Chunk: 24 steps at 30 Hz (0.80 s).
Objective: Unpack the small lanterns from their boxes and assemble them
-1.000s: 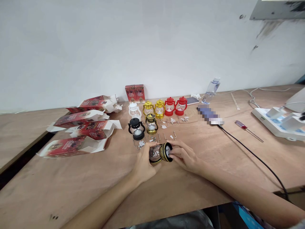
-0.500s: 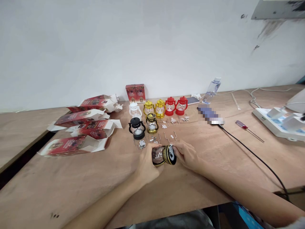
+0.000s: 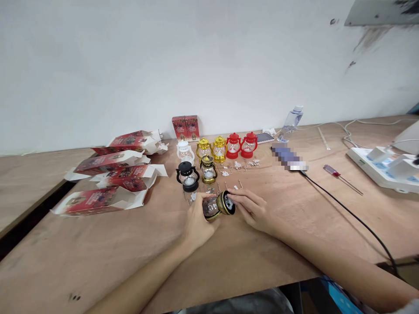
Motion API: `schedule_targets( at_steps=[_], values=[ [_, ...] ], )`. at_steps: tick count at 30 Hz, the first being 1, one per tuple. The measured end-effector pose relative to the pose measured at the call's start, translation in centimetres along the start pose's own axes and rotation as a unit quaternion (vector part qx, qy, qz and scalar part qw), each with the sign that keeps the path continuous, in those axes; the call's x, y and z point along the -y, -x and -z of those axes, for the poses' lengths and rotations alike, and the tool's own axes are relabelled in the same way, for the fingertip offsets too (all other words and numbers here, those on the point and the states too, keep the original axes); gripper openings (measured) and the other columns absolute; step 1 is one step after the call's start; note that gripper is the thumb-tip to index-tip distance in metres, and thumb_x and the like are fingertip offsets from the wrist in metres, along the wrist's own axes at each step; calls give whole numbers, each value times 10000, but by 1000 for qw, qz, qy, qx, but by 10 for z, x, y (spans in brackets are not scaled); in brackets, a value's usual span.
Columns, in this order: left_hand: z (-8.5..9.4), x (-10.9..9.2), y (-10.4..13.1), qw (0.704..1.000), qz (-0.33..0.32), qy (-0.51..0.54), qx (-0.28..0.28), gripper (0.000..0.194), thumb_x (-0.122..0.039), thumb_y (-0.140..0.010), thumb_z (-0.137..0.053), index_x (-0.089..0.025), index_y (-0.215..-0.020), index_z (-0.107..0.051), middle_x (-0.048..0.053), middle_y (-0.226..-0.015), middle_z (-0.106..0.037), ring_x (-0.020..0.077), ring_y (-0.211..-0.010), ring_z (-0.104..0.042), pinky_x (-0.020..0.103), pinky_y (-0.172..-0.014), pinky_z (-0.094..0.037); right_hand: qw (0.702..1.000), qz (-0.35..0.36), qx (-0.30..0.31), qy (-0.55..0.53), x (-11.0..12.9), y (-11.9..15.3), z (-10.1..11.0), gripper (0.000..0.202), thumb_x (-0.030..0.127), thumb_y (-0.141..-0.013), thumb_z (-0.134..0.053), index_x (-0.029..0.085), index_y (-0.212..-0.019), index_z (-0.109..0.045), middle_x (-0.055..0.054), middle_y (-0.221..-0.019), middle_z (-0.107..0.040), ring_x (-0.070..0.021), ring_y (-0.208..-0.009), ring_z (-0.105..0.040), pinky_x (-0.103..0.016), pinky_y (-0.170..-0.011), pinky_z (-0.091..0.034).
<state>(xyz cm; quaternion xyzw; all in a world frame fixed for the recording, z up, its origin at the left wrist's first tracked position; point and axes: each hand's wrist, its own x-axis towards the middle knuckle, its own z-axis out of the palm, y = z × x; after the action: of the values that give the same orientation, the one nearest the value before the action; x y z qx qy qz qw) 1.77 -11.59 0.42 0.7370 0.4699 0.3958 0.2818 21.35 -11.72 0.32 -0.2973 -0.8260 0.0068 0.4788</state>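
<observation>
My left hand [image 3: 196, 224] is closed around the glass body of a small black-and-gold lantern [image 3: 212, 208]. The lantern lies tipped on its side, its dark underside facing right. My right hand [image 3: 253, 210] has its fingers close together, tips on that underside; whether a small part is pinched there I cannot make out. Just beyond stand a black lantern [image 3: 188, 178] and another black-and-gold lantern [image 3: 208, 171]. Behind them are a white lantern [image 3: 185, 152], two gold lanterns [image 3: 219, 149] and two red lanterns [image 3: 233, 146]. Bent wire handles [image 3: 241, 184] and small white pieces [image 3: 225, 173] lie around them.
Opened red boxes [image 3: 94, 199] lie at the left, beside a dark gap in the table. Two closed red boxes [image 3: 186, 128] stand against the wall. Rightward are a bottle [image 3: 290, 124], a phone [image 3: 285, 155] on a black cable, a screwdriver [image 3: 340, 178] and a power strip [image 3: 382, 170].
Both hands have moved slightly left and away from me with the lantern. My right fingers have shifted from the rim of its base onto the underside.
</observation>
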Motion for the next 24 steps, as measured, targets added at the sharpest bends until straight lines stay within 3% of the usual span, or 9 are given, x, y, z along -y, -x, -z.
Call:
schedule_targets(
  at_steps=[12,24],
  values=[
    [1,-3,-2,999,-3,27,-17,483,-41,-548,-586,-205,-985,-461,40,-972,-626,181,-864,-611,295,-753,-479,1000,12,-6,-18,-3,1,1,406,29,-842,-466,196,-1206,-534,-130,-1118,-620,-171,-966,-622,-311,-822,-544],
    [0,3,-3,999,-7,29,-32,459,-74,-596,-602,-195,-1014,-457,57,-986,-621,193,-897,-610,315,-770,-478,1000,1,-4,-23,-2,-3,5,240,134,-843,-546,175,-1079,-558,-90,-917,-627,-157,-846,-626,-280,-726,-545]
  ],
)
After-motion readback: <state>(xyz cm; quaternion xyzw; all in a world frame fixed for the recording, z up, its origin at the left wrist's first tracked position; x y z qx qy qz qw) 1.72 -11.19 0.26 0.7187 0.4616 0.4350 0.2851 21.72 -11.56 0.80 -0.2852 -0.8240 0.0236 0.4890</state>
